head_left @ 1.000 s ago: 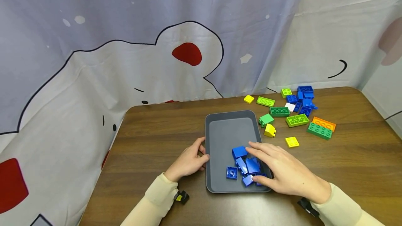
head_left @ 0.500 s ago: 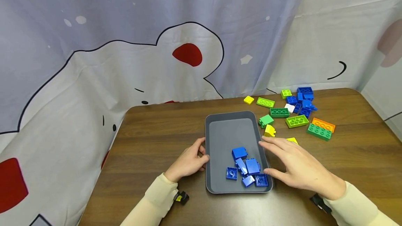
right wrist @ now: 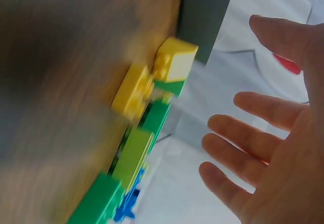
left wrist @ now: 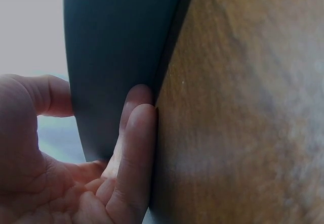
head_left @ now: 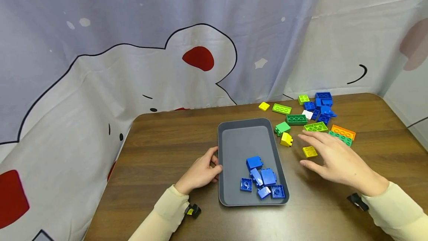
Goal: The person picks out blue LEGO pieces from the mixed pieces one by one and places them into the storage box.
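My left hand (head_left: 200, 168) holds the left side of a dark grey tray (head_left: 245, 123). Its thumb (left wrist: 53, 96) reaches the rim while the fingers (left wrist: 136, 133) lie against the outer wall, low by the table. Inside the tray's near half are several blue bricks, among them a square one (head_left: 246, 185) and a larger one (head_left: 268, 176). My right hand (head_left: 342, 159) is to the right of the tray, fingers spread and holding nothing. Close by its thumb and fingertips, a flat yellow brick (head_left: 310, 152) lies on the table. In the right wrist view, the palm hangs beside a row of bricks.
Right of the tray lie a yellow brick (head_left: 286, 139), a green brick (head_left: 282, 128), a dark green brick (head_left: 296, 119) and an orange one (head_left: 343, 132). A blue cluster (head_left: 323, 109) sits at the back right. A patterned curtain (head_left: 167, 73) hangs behind the wooden table (head_left: 167, 137).
My right hand has moved from over the blue bricks in the tray, out past its right rim, to the flat yellow brick. The left hand and the tray have stayed put.
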{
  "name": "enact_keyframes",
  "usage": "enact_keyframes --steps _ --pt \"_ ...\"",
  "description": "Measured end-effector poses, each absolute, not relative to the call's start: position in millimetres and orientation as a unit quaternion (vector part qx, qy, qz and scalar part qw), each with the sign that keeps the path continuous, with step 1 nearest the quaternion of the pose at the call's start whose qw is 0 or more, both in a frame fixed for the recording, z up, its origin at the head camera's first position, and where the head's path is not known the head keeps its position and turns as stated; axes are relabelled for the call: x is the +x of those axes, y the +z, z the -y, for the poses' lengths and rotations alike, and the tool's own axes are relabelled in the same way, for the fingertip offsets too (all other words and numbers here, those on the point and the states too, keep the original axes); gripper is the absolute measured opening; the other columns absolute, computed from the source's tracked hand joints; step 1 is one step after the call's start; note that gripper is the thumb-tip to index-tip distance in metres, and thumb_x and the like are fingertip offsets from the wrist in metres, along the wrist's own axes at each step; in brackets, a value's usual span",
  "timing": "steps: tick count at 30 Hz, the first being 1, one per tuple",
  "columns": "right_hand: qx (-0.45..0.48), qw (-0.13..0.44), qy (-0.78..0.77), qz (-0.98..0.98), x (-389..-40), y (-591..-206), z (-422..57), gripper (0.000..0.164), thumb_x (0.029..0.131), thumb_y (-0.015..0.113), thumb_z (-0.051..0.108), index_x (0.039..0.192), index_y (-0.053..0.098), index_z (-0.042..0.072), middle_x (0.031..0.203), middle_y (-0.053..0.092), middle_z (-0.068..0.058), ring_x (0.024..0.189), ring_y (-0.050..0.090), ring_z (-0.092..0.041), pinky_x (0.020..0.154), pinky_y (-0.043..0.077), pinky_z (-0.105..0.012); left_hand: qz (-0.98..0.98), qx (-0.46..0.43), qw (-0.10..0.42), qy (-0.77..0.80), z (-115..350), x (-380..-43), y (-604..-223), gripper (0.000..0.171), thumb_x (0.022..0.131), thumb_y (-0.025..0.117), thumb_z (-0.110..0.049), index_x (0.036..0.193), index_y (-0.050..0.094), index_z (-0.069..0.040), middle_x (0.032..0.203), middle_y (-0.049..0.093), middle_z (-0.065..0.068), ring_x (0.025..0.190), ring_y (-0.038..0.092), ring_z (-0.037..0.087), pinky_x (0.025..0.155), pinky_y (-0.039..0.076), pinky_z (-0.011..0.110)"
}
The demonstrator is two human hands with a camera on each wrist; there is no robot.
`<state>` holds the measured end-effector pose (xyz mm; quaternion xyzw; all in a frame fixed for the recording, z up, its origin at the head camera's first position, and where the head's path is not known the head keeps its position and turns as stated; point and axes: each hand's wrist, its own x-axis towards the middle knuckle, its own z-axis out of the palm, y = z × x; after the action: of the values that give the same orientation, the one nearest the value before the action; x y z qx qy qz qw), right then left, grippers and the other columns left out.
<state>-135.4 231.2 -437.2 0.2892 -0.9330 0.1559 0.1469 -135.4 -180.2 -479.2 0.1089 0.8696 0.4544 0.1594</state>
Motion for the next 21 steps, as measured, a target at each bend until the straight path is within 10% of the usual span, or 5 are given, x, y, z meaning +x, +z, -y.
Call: enact_keyframes --steps 21 --pt "0.234 0.12 0.117 0.958 -213 -428 -294 0.063 0.082 0.074 0.034 0.134 0.06 0.001 0.132 0.057 -0.024 0.118 0.053 -0.044 0.095 0.044 -0.063 -0.872 0.109 0.157 0.45 180 -135 -480 0.072 0.088 0.056 -0.022 0.154 0.032 -0.005 0.103 0.056 0.007 0.066 0.065 0.015 0.058 0.057 0.03"
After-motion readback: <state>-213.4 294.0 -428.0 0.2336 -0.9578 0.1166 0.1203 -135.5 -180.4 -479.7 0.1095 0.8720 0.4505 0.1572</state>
